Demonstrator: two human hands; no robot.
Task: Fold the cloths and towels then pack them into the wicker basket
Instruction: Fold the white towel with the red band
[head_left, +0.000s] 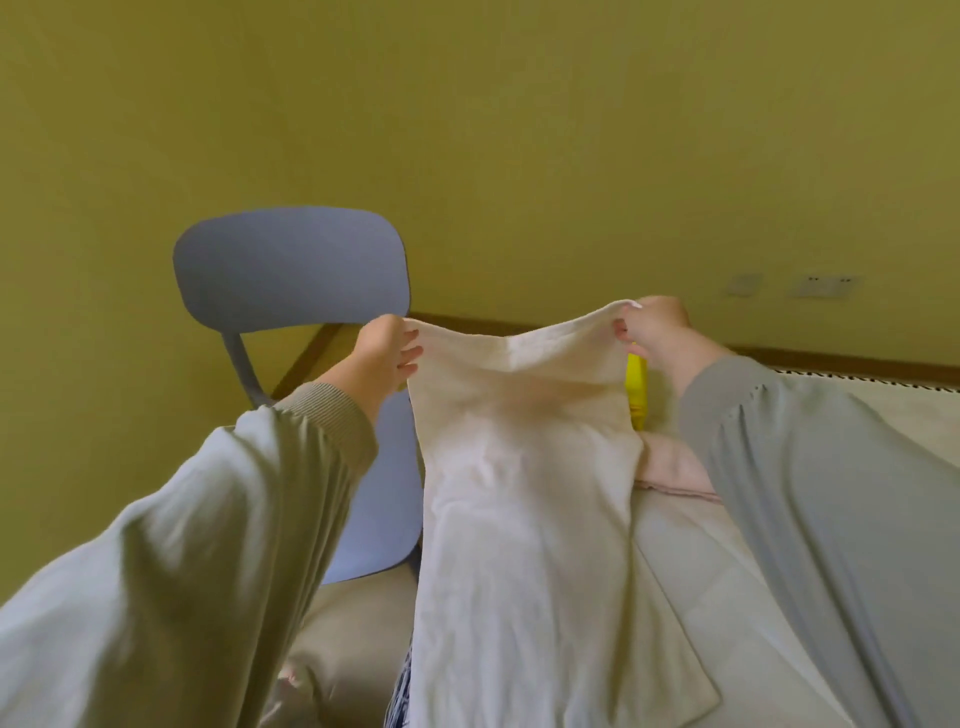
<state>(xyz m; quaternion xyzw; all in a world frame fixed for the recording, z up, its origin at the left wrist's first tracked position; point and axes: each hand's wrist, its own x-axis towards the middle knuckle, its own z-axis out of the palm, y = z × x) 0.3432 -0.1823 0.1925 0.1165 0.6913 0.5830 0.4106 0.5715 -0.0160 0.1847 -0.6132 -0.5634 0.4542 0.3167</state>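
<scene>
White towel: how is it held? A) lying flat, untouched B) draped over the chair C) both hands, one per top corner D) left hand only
C: the left hand and right hand each pinch a top corner of the white towel, which hangs between them.

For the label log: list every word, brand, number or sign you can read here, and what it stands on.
None readable in this view.
The white towel, pinched by the left hand and right hand: no print or tag showing.
The wall plates: blurred, any marking unreadable.
The yellow object: no lettering visible.
</scene>
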